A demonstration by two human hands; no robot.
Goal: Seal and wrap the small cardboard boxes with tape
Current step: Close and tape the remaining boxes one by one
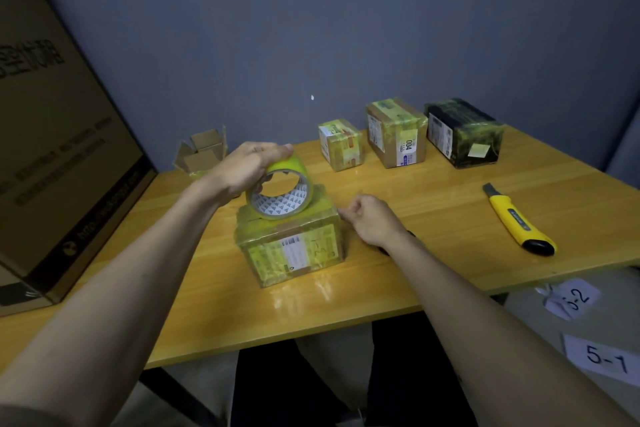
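Observation:
A small cardboard box (294, 253) wrapped in yellowish clear tape sits in the middle of the wooden table (433, 218). On its top stands a roll of yellow tape (282, 192), tilted on edge. My left hand (247, 166) grips the roll from above. My right hand (367, 218) is just right of the box's top right corner, fingers curled with thumb and fingertips together. Whether it pinches the tape's loose end cannot be told.
Three taped boxes stand along the wall: a small one (341, 144), a brown one marked 004 (396, 132), a dark one (462, 135). An open empty box (202, 152) sits back left. A yellow utility knife (517, 220) lies right. A large carton (52, 149) fills the left.

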